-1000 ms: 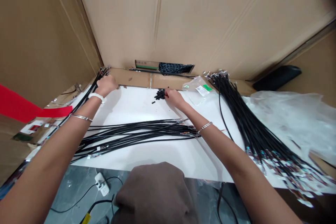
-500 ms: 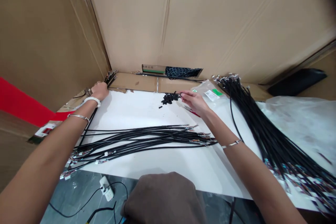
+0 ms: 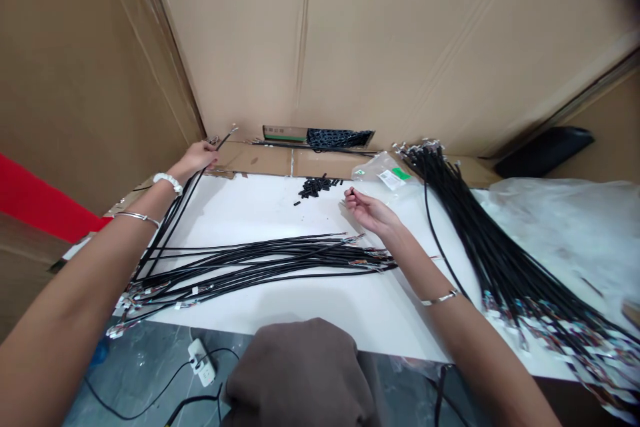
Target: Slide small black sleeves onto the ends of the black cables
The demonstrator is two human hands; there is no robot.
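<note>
At the back left, my left hand (image 3: pixel 200 156) is closed around a black cable (image 3: pixel 227 138), whose bare wire end points up and to the right past my fingers. More black cables (image 3: pixel 167 230) run down beneath that wrist toward the table's front left. My right hand (image 3: pixel 371 212), palm turned up, pinches a small dark piece (image 3: pixel 352 191) that looks like one of the short black tubes. A pile of short black tubes (image 3: pixel 315 188) lies just left of it. In front, a row of black cables (image 3: pixel 260 263) stretches across the white table (image 3: pixel 280 303).
A thick bundle of black cables (image 3: pixel 465 227) slants along the right side. Behind my right hand lies a clear plastic bag (image 3: pixel 385 170) with labels. Cardboard walls (image 3: pixel 380 40) enclose the back and left. A power strip (image 3: pixel 202 361) is on the floor.
My left hand has drawn one cable end up out of the back-left bundle. My right hand has come away from the tube pile, turning palm up with a small piece pinched.
</note>
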